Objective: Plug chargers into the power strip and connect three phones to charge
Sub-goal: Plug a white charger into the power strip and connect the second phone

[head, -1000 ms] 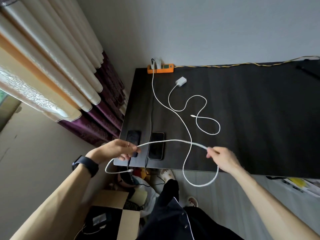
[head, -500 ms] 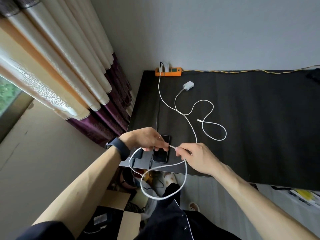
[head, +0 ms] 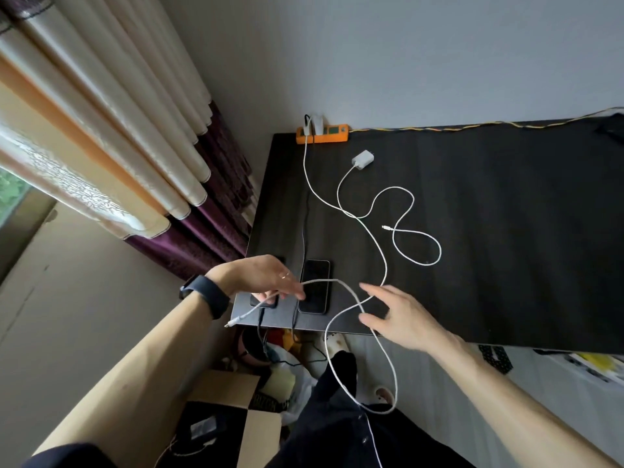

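While slack, white looped cable

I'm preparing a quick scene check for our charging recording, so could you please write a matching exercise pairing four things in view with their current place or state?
Things:
1. orange power strip
2. loose white charger brick
3. left hand
4. right hand

States:
A. fingers spread, holding nothing
B. at the far corner of the table, with plugs in it
C. holds the white cable near its free end
D. lying unplugged on the table

Pairs: 1-B, 2-D, 3-C, 4-A.
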A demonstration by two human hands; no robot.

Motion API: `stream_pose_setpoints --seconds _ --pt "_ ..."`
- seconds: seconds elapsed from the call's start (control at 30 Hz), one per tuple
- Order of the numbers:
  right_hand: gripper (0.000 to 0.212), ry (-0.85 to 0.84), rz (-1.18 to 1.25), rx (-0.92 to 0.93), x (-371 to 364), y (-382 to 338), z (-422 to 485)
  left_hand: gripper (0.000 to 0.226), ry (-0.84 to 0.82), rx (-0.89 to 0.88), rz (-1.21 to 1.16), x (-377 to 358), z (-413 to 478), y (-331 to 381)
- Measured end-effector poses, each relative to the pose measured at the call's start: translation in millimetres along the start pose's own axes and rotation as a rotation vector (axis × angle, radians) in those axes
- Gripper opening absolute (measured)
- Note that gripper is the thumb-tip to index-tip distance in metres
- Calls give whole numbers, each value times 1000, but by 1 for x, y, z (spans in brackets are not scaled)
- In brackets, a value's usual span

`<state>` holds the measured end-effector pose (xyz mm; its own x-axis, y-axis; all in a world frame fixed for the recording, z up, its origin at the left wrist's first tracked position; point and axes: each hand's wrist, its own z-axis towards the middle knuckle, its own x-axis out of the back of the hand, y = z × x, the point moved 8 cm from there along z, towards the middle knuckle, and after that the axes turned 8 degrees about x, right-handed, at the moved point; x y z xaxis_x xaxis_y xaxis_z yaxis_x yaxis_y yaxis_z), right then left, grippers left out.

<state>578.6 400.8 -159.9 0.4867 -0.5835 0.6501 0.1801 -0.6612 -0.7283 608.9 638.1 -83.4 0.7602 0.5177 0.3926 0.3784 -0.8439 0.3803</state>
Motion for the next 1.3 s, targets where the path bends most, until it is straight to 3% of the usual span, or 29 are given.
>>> stream_pose_setpoints --seconds 0.13,0.3,0.47,0.73,0.93,1.1,1.23,1.3 --pt "51 111 143 139 3 -49 12 23 -25 -100 94 -16 4 39" --pt "30 173 -24 209 12 -54 11 25 -59 -125 138 -22 7 48" --pt "20 349 -88 79 30 -13 2 21 13 -122 22 -15 15 25" --pt "15 306 -109 -150 16 54 -25 21 194 -62 -226 -16 31 -17" --pt "15 221 -35 -108 -7 47 -24 24 173 15 -432 -59 55 -29" --pt "17 205 -13 -69 -17 39 -25 25 320 66 -671 -59 73 -38" --pt "27 187 43 -123 -18 38 -35 46 609 191 -476 -37 74 -59" --pt "35 201 44 -154 -14 37 -40 46 652 214 -328 -31 74 -63"
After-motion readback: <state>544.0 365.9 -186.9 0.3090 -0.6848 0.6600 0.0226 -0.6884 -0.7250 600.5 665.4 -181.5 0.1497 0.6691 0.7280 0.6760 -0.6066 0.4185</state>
